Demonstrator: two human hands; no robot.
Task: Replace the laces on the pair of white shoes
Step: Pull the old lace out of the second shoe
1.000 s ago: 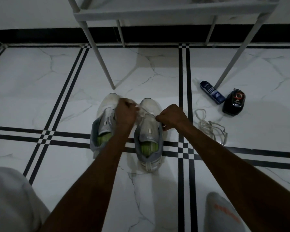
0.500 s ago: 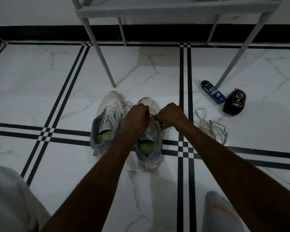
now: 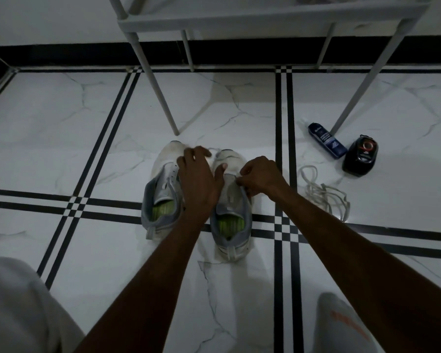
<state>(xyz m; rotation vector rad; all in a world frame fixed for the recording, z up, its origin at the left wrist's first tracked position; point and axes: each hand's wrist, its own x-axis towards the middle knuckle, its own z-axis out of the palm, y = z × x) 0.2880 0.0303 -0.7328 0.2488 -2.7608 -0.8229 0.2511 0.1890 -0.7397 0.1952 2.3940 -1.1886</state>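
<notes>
**A:** Start closest to me. What have I got?

**B:** Your two forearms reach forward over the marble floor (image 3: 61, 128) to the pair of white shoes, which stand side by side, heels toward you, toes away. The left shoe (image 3: 163, 189) sits just beside the right shoe (image 3: 231, 212).

**A:** And my hands?

**B:** The left hand (image 3: 201, 179) lies between the shoes with its fingers spread and reaching over the toe of the left shoe; it seems to grip nothing. The right hand (image 3: 261, 178) has its fingers curled, pinching at the eyelet edge of the right shoe. I judge it holds a lace there, but the light is dim and I cannot make the lace out.

**A:** Farther off?

**B:** A loose white lace (image 3: 323, 197) lies in a heap to the right, well apart from the shoes. Beyond it are a blue bottle (image 3: 327, 143) on its side and a black container (image 3: 360, 159), near a leg of the white rack (image 3: 265, 16).

**A:** What might go wrong?

**B:** In my view, pulling from one side only could drag the right shoe across the smooth tiles, since the left hand is not pinning it. In this gloom I could also miss an eyelet.
</notes>
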